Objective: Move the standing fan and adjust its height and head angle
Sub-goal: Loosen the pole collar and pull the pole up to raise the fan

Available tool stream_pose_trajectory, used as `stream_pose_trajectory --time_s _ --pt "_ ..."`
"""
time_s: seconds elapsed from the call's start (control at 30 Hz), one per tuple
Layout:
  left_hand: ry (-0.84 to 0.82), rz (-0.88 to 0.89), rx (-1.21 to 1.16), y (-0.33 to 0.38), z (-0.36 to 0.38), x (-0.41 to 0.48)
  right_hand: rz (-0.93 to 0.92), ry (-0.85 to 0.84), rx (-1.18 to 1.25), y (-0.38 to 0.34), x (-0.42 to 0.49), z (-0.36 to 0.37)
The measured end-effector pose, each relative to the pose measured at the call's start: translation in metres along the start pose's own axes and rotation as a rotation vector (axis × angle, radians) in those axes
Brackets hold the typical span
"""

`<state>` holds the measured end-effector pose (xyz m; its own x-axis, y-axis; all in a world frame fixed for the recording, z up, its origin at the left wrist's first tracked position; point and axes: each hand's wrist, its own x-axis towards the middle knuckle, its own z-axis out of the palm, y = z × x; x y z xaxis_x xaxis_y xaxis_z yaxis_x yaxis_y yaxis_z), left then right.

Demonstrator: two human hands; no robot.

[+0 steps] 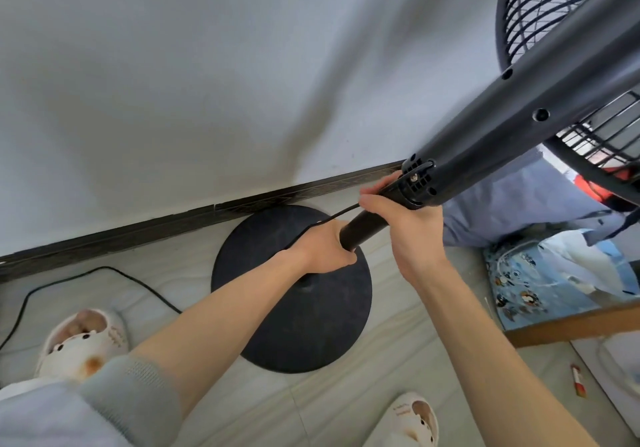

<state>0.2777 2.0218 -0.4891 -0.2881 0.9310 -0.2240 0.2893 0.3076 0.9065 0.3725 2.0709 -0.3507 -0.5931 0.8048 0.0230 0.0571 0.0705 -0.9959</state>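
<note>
Nearest the camera, two bare forearms are reaching forward over the floor [332, 408], slippers [83, 339] planted either side. The left hand [323, 249] is wrapping its grip tight around the lower pole [363, 226], low down. The right hand [405, 225] is closing its grip just above it, fingers curling over the collar [417, 183] where the thicker upper column [519, 100] begins. Both grips are pressed onto the fan; neither is spread.

This looks like the height step. It should go best with the left hand bracing the pole steady while the right is loosening the collar, then sliding the column straight along the pole, not sideways.

Beyond the hands, the base [294, 308] is sitting flat on the floor near the wall [207, 65]. The cord [86, 273] is trailing left; it should be kept clear of the feet. Farthest, the fan head [540, 13] is rising at the upper right.
</note>
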Motion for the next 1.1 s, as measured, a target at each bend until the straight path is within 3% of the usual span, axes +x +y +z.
stream_pose_trajectory --time_s 0.07,0.13,0.27,0.33,0.4,0.5,0.57,0.63,0.73,0.8,0.97,1.03,1.1 --pt "0.006 -0.02 0.006 -0.002 0.0 0.0 0.072 -0.198 0.011 -0.01 0.004 -0.01" --pt "0.003 -0.023 0.011 0.0 0.001 0.0 0.097 -0.232 -0.007 -0.014 0.005 -0.015" --pt "-0.011 0.005 -0.015 0.006 -0.001 -0.002 -0.029 0.123 -0.051 -0.001 -0.004 0.002" --pt "-0.011 0.02 -0.024 0.007 -0.002 -0.003 -0.068 0.202 -0.054 0.005 -0.005 0.008" --pt "0.002 0.015 -0.019 0.005 -0.001 -0.004 -0.043 0.114 -0.059 0.001 -0.001 0.004" --pt "0.007 -0.006 -0.009 0.003 -0.001 -0.004 0.067 -0.219 -0.039 -0.011 0.007 -0.014" --pt "-0.001 -0.007 -0.012 0.004 0.0 -0.004 0.102 -0.291 -0.026 -0.015 0.01 -0.021" --pt "0.0 -0.001 -0.009 0.007 0.0 -0.005 0.059 -0.177 0.009 -0.009 0.006 -0.017" --pt "-0.002 0.012 -0.01 0.009 -0.001 -0.005 -0.091 0.125 -0.061 0.008 -0.005 0.003" --pt "-0.004 0.011 0.0 0.007 -0.002 -0.005 -0.093 0.167 -0.064 0.012 -0.005 0.008" --pt "0.008 -0.012 0.0 0.004 -0.001 -0.005 0.08 -0.363 -0.078 -0.013 0.011 -0.022" --pt "0.003 -0.014 0.007 0.006 0.0 -0.005 0.076 -0.257 -0.053 -0.008 0.008 -0.02" --pt "-0.004 -0.007 -0.001 0.008 -0.001 -0.004 0.022 -0.008 -0.056 0.001 0.0 -0.008"
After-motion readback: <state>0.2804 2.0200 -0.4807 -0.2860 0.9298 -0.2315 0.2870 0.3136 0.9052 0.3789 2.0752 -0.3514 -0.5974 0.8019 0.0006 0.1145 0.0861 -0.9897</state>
